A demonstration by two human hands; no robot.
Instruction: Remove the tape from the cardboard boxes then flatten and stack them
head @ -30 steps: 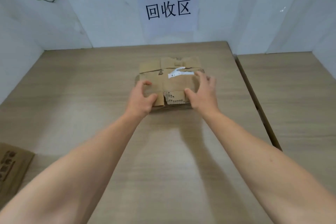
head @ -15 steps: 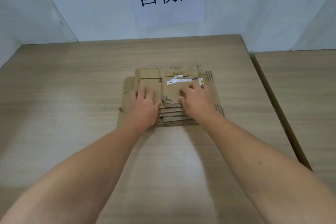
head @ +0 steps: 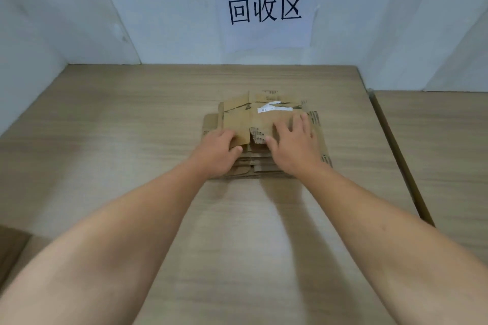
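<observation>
While the flattened box (head: 245, 120) lay atop the stack (head: 320, 144) on the table (head: 132, 113), directly ahead of both hands, the left hand (head: 215, 152) gripped its near edge and the right hand (head: 293, 140) pressed it, palm open.

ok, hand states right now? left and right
Left hand: holding, fingers curled round the near edge of the top flattened box.
Right hand: open, fingers straight, pressing down on the same box.
</observation>
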